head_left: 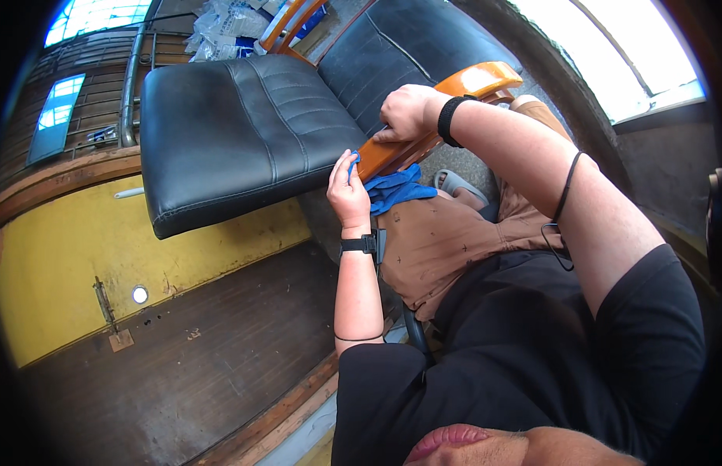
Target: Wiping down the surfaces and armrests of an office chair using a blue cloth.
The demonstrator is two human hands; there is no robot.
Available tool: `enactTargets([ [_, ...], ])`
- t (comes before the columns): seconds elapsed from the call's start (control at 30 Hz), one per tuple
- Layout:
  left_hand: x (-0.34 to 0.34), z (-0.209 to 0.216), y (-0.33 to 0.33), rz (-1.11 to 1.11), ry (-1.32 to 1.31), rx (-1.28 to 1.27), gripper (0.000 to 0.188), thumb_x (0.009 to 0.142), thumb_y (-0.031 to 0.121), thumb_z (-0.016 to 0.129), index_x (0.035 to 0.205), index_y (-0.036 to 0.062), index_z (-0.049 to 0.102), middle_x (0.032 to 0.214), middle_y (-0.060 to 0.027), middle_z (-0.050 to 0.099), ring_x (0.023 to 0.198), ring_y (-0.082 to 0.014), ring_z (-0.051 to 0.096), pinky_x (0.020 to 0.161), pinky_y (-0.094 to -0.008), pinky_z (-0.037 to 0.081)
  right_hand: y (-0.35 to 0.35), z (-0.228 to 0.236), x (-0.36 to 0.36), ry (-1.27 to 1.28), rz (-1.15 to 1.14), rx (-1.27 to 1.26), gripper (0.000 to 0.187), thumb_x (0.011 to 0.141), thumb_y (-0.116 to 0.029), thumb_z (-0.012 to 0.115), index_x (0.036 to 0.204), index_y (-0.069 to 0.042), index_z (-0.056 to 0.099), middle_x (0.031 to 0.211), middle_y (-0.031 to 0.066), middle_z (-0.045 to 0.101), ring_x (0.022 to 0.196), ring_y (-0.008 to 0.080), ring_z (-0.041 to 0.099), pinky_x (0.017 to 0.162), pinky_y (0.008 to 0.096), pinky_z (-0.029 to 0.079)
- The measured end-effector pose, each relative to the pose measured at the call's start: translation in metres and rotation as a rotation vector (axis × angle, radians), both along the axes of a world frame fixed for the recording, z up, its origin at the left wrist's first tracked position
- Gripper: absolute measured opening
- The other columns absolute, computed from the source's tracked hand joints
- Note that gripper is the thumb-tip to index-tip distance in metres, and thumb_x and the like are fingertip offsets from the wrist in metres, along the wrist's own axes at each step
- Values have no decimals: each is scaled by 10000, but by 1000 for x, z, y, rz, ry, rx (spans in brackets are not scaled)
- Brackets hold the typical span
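A black padded office-style chair point(213, 132) with stitched seams lies tilted before me, its seat toward the left and its backrest point(423, 39) toward the far right. Its glossy orange-brown wooden armrest point(380, 159) slants along the near side. My left hand point(348, 194) pinches a bit of blue cloth against the armrest's lower end, by the seat edge. More of the blue cloth point(396, 189) hangs bunched under the armrest, above my lap. Higher up, my right hand point(411, 115) is closed over the armrest, its fingertips partly hidden.
To the left stands a yellow panel point(66, 256) above a dark wooden board point(221, 349). Clear plastic bags point(225, 27) lie beyond the chair, beside a second wooden armrest point(292, 23). A metal-barred window point(81, 85) is at far left. My sandalled foot point(460, 186) shows below.
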State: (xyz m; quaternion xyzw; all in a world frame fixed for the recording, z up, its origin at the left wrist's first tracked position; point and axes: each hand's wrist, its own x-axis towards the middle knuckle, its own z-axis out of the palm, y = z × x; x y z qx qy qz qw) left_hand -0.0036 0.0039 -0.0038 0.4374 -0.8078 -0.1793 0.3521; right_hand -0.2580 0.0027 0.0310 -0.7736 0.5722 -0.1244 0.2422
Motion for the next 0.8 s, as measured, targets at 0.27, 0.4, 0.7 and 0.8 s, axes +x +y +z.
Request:
enactTargets([
  [0.27,4,5,0,-33,9,69,161,967,-17,628,1085,7,736,1189,-150,742,1107,-266,712,968,-353,548,0,5,1,17,-12,66,559,973,-584,536,977,-92,802,966,160,759,970,363,714,907,434,560],
  [0.4,1,5,1,-27,11,31,154,966,-19,627,1076,7,732,1198,-150,739,1111,-265,710,969,-352,548,0,2,1,11,-7,36,554,976,-572,542,943,-85,804,905,164,752,922,362,717,876,432,566],
  [0.7,7,2,2,-8,22,134,182,985,-28,592,1100,-7,731,1217,-137,735,1122,-230,698,996,-344,533,1,5,1,21,-12,49,570,968,-587,542,959,-78,798,947,164,756,961,365,714,904,437,560],
  [0.8,5,-4,3,178,209,250,195,978,-29,598,1122,-7,728,1181,-132,747,1114,-226,698,998,-351,530,1,3,1,1,-17,21,557,968,-574,552,934,-76,798,904,166,750,922,363,716,870,436,566],
])
